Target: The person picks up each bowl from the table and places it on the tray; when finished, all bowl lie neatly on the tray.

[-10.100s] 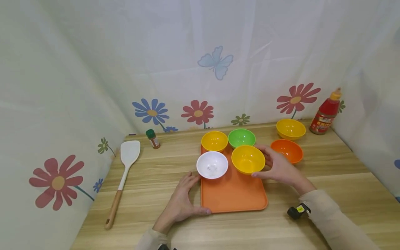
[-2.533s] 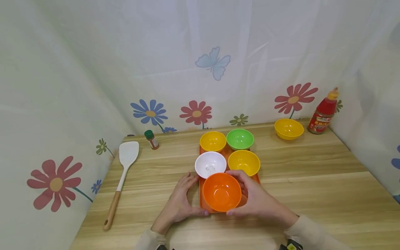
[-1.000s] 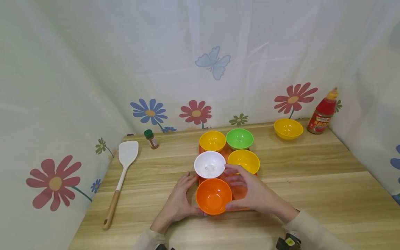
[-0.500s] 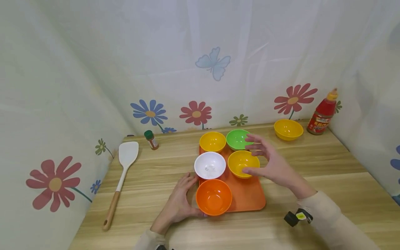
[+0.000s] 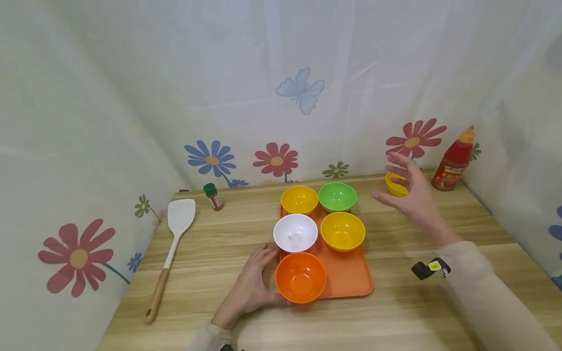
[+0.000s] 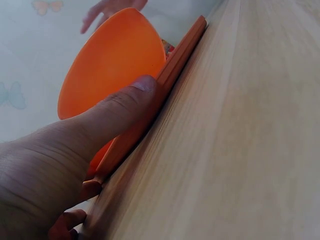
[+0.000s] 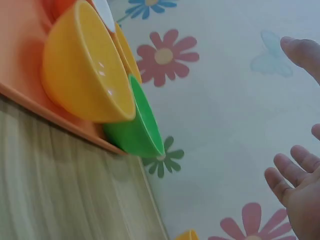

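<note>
My left hand (image 5: 252, 287) holds the near left corner of an orange tray (image 5: 349, 278), its thumb (image 6: 117, 107) along the front rim and its fingers at the left side. Beside that thumb, an orange bowl (image 5: 301, 278) sits at the tray's front left. Behind it on the tray are a white bowl (image 5: 295, 233), two yellow bowls (image 5: 343, 231) and a green bowl (image 5: 337, 197). My right hand (image 5: 414, 195), fingers spread and holding nothing, is over another yellow bowl (image 5: 396, 185) at the back right, partly covering it in the head view.
A red sauce bottle (image 5: 454, 161) with a yellow cap stands at the back right corner. To the left lie a white spatula (image 5: 174, 243) with a wooden handle and a small green-capped jar (image 5: 213, 197). A flowered curtain (image 5: 246, 87) borders the wooden table.
The orange bowl came onto the tray's front left and the right hand let go of it. That hand then moved right and back to the far yellow bowl. My left hand has stayed put.
</note>
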### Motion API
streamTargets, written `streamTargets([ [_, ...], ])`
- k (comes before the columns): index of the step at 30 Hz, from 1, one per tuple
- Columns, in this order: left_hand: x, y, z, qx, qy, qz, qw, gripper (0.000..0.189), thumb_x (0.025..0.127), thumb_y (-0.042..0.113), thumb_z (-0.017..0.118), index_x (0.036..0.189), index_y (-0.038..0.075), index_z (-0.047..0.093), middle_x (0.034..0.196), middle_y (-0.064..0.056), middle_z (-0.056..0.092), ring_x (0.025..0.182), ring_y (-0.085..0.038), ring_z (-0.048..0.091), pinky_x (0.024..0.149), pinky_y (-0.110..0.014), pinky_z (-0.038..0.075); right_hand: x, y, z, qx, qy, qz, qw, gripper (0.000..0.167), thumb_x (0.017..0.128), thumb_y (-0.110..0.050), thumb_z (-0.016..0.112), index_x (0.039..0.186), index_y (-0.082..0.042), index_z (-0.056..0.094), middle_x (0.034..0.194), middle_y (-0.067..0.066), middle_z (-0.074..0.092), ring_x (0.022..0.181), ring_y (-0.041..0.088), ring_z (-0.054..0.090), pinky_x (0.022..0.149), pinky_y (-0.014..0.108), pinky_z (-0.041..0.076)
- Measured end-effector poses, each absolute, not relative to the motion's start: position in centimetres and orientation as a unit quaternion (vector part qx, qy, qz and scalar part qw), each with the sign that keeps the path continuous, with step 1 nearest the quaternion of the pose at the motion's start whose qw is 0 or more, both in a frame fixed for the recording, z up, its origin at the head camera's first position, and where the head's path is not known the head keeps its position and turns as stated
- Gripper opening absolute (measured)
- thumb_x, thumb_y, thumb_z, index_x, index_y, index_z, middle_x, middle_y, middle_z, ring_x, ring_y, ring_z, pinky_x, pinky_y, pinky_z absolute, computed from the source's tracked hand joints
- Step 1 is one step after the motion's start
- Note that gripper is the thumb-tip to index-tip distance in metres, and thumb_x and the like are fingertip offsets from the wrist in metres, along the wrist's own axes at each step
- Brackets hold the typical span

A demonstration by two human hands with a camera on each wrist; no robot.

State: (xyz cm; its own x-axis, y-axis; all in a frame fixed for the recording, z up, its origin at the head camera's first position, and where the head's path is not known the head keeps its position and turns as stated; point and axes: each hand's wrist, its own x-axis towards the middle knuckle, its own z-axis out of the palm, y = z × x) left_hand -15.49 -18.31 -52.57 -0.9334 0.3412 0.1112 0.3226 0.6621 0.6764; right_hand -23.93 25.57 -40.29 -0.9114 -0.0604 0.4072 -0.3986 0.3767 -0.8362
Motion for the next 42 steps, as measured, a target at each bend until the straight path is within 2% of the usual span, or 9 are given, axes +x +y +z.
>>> streamTargets([
  [3, -15.5, -18.2, -52.6, 0.186, 0.910, 0.370, 0.013, 0.130, 0.056, 0.058, 0.108, 0.164, 0.008, 0.055, 0.173, -0.015, 0.048, 0.167, -0.043, 0.028, 0.131, -0.073, 0.027, -24.9, 26.9, -40.0, 0.120, -0.821, 0.531, 0.174, 0.102, 0.092, -0.015, 0.094, 0.174, -0.024, 0.034, 0.173, 0.005, 0.043, 0.156, 0.033, 0.045, 0.128, 0.049, 0.044],
  [8, -15.4, -18.2, -52.4, 0.186, 0.910, 0.370, 0.014, 0.131, 0.055, 0.057, 0.109, 0.164, 0.009, 0.055, 0.173, -0.014, 0.048, 0.168, -0.042, 0.027, 0.132, -0.072, 0.026, -26.5, 28.8, -39.8, 0.086, -0.831, 0.515, 0.189, 0.102, 0.094, -0.027, 0.093, 0.175, -0.026, 0.031, 0.174, 0.006, 0.042, 0.156, 0.034, 0.044, 0.131, 0.045, 0.040],
  [16, -15.3, -18.2, -52.3, 0.173, 0.913, 0.369, 0.022, 0.130, 0.056, 0.057, 0.109, 0.164, 0.009, 0.055, 0.173, -0.013, 0.047, 0.169, -0.040, 0.026, 0.132, -0.072, 0.025, -28.8, 30.9, -40.4, 0.053, -0.837, 0.508, 0.196, 0.099, 0.097, -0.037, 0.089, 0.176, -0.033, 0.029, 0.178, 0.009, 0.037, 0.159, 0.040, 0.041, 0.134, 0.054, 0.034],
  [23, -15.3, -18.2, -52.2, 0.178, 0.913, 0.367, 0.020, 0.130, 0.056, 0.058, 0.108, 0.164, 0.007, 0.055, 0.173, -0.014, 0.048, 0.168, -0.042, 0.027, 0.132, -0.072, 0.026, -30.2, 32.1, -41.7, 0.024, -0.838, 0.512, 0.189, 0.105, 0.096, -0.045, 0.089, 0.177, -0.027, 0.024, 0.181, 0.012, 0.030, 0.161, 0.043, 0.036, 0.134, 0.061, 0.030],
  [32, -15.2, -18.2, -52.2, 0.182, 0.913, 0.366, 0.016, 0.132, 0.055, 0.060, 0.108, 0.164, 0.008, 0.055, 0.173, -0.015, 0.048, 0.168, -0.042, 0.028, 0.133, -0.072, 0.025, -31.5, 33.5, -44.3, -0.003, -0.860, 0.488, 0.147, 0.119, 0.097, -0.052, 0.085, 0.180, -0.021, 0.006, 0.186, 0.019, 0.009, 0.168, 0.050, 0.016, 0.130, 0.077, 0.025],
  [42, -15.3, -18.2, -52.3, 0.182, 0.914, 0.363, 0.016, 0.131, 0.057, 0.061, 0.108, 0.164, 0.007, 0.055, 0.172, -0.014, 0.049, 0.168, -0.041, 0.028, 0.133, -0.072, 0.023, -32.3, 34.8, -47.3, -0.042, -0.880, 0.464, 0.090, 0.130, 0.096, -0.061, 0.083, 0.179, -0.015, -0.006, 0.184, 0.028, -0.002, 0.164, 0.059, 0.013, 0.128, 0.082, 0.019],
])
